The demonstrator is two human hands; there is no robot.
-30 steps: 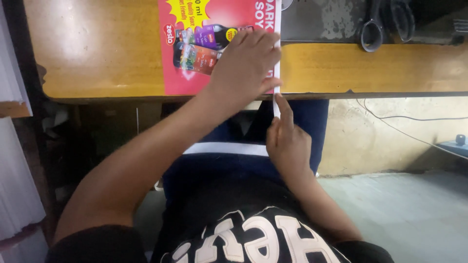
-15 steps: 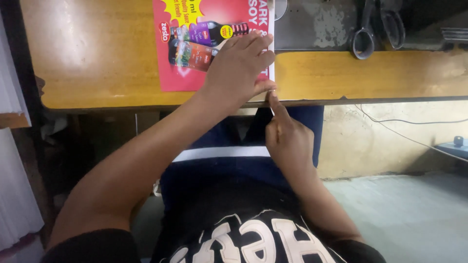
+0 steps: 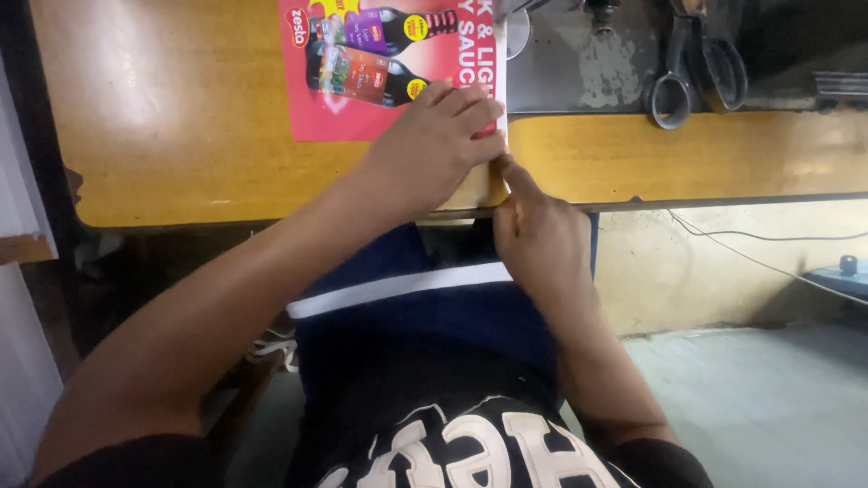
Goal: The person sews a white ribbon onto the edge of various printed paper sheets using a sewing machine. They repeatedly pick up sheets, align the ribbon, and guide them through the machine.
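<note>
A red printed sheet [image 3: 362, 81] with pictures of dark bottles lies on the yellow wooden table [image 3: 181, 117]. My left hand [image 3: 434, 145] lies flat on the sheet's near right corner, pressing it down. My right hand [image 3: 533, 235] is at the table's front edge, with its index finger stretched up against the sheet's right edge, just below my left hand's fingers. The other fingers of my right hand are curled in. Neither hand grips the sheet.
A pair of large dark scissors [image 3: 692, 63] lies on a worn grey metal surface [image 3: 597, 63] at the back right. A thin cable [image 3: 750, 258] runs along the wall under the table. A wooden piece [image 3: 23, 244] sticks out at left.
My right index finger has slid up from below the table edge to the sheet's right edge. My left hand has stayed pressed on the sheet.
</note>
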